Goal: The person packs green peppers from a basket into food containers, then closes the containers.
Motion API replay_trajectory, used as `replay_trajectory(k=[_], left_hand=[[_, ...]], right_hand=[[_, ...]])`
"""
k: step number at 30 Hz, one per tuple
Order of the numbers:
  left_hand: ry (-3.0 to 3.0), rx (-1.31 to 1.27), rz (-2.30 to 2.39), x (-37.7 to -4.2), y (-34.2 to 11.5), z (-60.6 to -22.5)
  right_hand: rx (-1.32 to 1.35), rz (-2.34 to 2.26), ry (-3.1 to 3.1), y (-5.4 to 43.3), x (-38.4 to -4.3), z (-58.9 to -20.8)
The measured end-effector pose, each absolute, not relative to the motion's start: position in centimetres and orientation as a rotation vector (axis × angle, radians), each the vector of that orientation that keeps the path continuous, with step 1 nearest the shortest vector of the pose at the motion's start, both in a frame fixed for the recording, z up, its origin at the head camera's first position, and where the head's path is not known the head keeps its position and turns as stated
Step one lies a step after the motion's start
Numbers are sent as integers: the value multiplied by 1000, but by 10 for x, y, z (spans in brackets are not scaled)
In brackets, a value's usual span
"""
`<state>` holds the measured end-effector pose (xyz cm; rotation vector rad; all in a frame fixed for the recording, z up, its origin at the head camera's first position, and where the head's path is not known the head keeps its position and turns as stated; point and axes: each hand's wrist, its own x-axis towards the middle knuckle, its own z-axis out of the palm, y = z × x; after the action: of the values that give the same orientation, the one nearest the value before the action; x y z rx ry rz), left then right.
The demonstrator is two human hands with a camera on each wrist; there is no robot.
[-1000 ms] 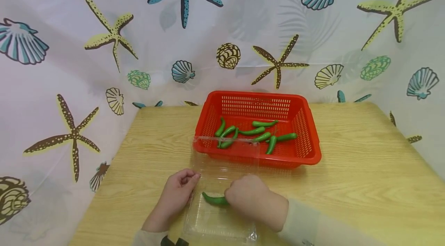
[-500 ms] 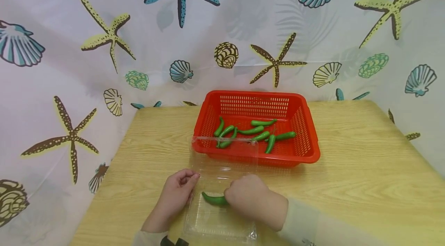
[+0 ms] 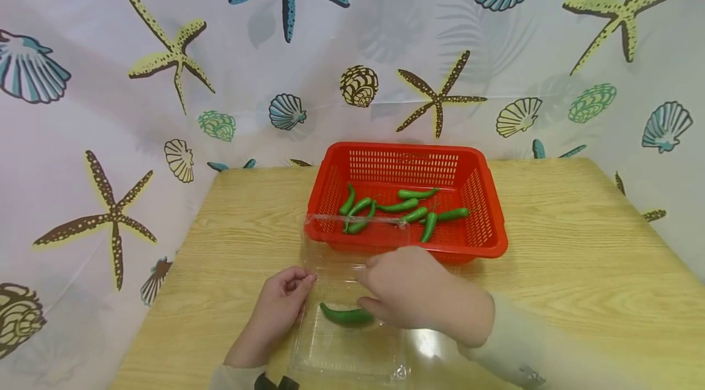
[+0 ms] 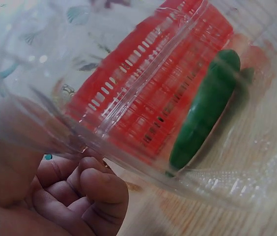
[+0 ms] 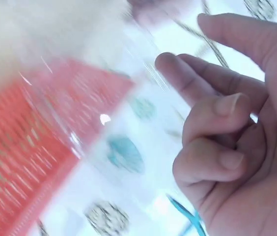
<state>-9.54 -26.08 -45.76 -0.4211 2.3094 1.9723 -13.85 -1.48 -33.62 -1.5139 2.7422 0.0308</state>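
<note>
A clear plastic clamshell box (image 3: 344, 347) stands on the table with its lid raised. One green chili pepper (image 3: 347, 315) lies inside it, seen large through the plastic in the left wrist view. My left hand (image 3: 283, 301) pinches the box's left edge near the hinge, fingers curled under the thumb. Over the box's right side is my right hand (image 3: 421, 292), holding nothing. In the right wrist view its thumb and index finger stand apart and the other fingers are loosely bent.
Behind the box, a red plastic basket (image 3: 484, 194) holds several green chili peppers (image 3: 402, 206). The raised lid (image 3: 358, 249) overlaps its front rim in the head view. A wood-grain table (image 3: 562, 243) lies underneath, with a seashell-print cloth (image 3: 330, 10) hanging behind and at the sides.
My right hand has let go of the chili pepper in the box and moved up and to the right, its fingers loosening. The left hand has stayed at the box's edge.
</note>
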Motion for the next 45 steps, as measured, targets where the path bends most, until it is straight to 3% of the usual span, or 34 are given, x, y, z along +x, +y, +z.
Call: replay_trajectory(k=[5, 11, 17, 22, 27, 39, 45], left_hand=[[2318, -416, 1978, -96, -262, -459], [2344, -435, 1951, -96, -264, -461], [2333, -435, 1963, -95, -265, -462], [2315, -432, 1970, -95, -265, -462], [2311, -430, 1968, -95, -262, -461], [2355, -394, 1949, -95, -261, -460], [2361, -380, 1944, -94, -261, -457]], right_hand=[[-1571, -186, 2848, -2, -168, -293], [-1389, -373, 2876, 6, -233, -268], [-1158, -434, 2799, 10, -306, -283], [-998, -382, 2759, 19, -345, -310], [-875, -262, 2712, 30, -362, -337], [-450, -337, 2605, 39, -364, -376], [-434, -322, 2593, 38, -368, -387]])
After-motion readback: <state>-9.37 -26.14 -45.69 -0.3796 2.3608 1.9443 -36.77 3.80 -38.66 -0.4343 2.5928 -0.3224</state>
